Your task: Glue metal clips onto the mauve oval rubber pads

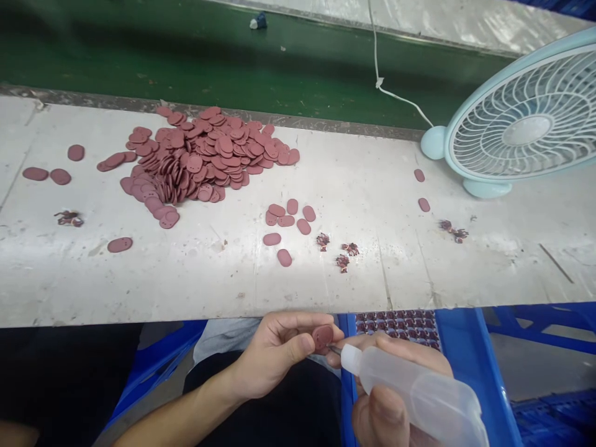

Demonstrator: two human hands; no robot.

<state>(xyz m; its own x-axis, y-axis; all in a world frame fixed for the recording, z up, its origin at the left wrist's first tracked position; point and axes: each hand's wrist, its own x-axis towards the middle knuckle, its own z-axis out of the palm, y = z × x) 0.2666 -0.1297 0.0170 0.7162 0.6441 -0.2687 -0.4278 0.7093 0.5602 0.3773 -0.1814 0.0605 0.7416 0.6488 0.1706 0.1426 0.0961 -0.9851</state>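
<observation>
At the right edge I lose part of the fan [526, 124]; my right hand [391, 397] hides behind the squeeze bottle [419, 391], cut off at the bottom.

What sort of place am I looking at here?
Likely a small factory assembly bench: a heap of identical maroon oval pieces on a worn worktable, a green conveyor belt behind, and blue crates underneath.

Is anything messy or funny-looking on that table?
A bit messy, yes. The big pile of reddish oval pieces has slumped sideways, with strays scattered across the white table, two near the fan. Small dark scraps lie loose. The left hand and right hand look fine.
</observation>
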